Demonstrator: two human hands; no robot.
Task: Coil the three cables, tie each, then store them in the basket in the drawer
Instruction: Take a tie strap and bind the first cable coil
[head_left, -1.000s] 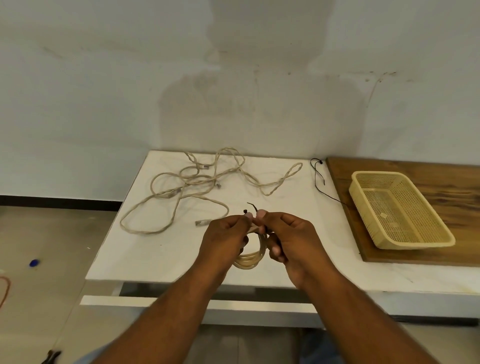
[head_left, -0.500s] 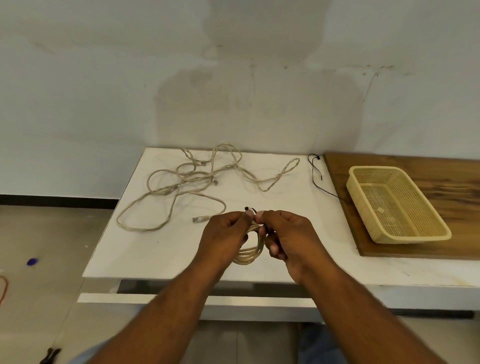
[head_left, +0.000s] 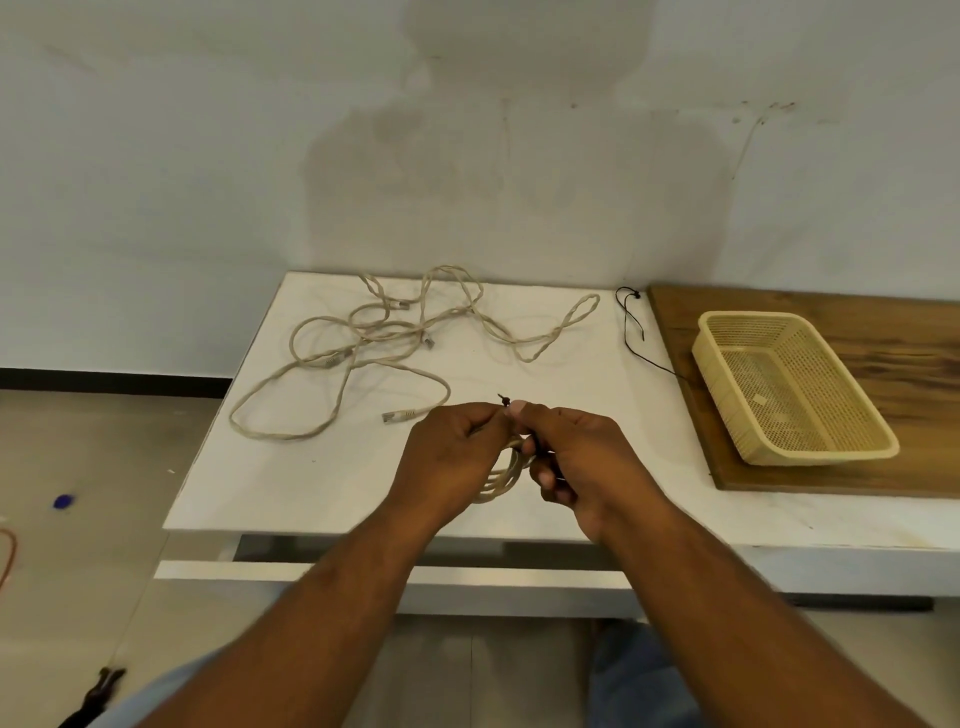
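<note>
From the head view, a coil (head_left: 501, 475) of beige cable was held above the front of the white tabletop (head_left: 322, 478) between both hands. The left hand (head_left: 449, 457) was clenched on the coil's left side, its fingertips pinched at the top. The right hand (head_left: 576, 462) was closed on the coil's right side, and a thin black tie (head_left: 503, 399) was pinched where the two thumbs met, its tip sticking up. The lower loops of the coil were seen hanging between the palms.

Two more cables (head_left: 395, 343) were left loose and tangled together on the rear left of the tabletop, one plug (head_left: 399, 415) lying just left of the left hand. A black cord (head_left: 638, 332) was laid near the right rear, its end running under a wooden board (head_left: 883, 353). A yellow mesh basket (head_left: 789, 384) was set on that board, well apart from the hands.
</note>
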